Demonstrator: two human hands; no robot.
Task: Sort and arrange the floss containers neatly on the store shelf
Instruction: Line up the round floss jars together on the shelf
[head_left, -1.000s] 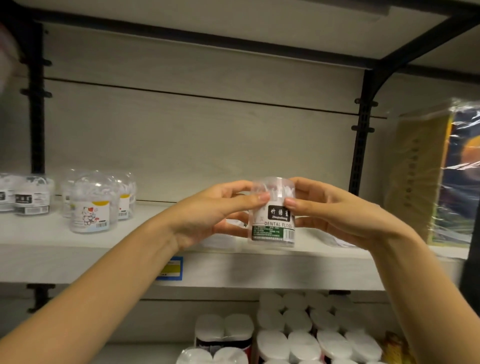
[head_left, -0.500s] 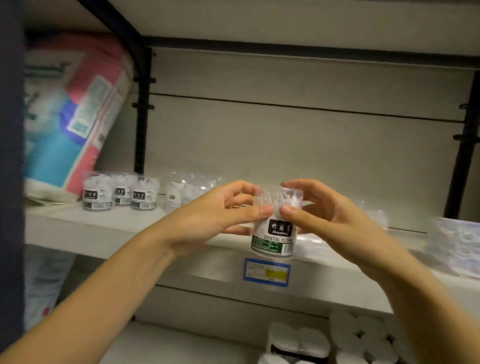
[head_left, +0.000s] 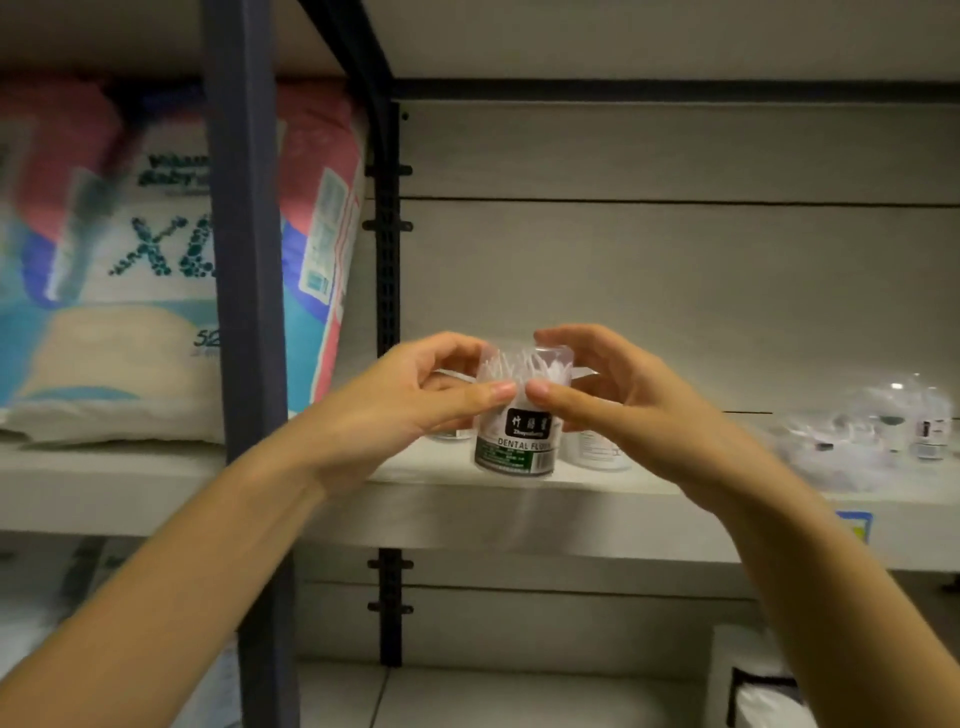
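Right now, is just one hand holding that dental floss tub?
No, the left hand and the right hand both pinch the dental floss tub, one on each side.

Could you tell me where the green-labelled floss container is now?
Centre of the head view: the floss container is held between the left hand and right hand, at the shelf front edge.

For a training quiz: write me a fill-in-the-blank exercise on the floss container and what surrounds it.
The left hand and right hand grip the floss container at the front edge of the ____.
The lower band of its label is ____.
The large XL pack stands to the container's ____.
The price tag at far right is ____.
Missing: shelf; green; left; blue.
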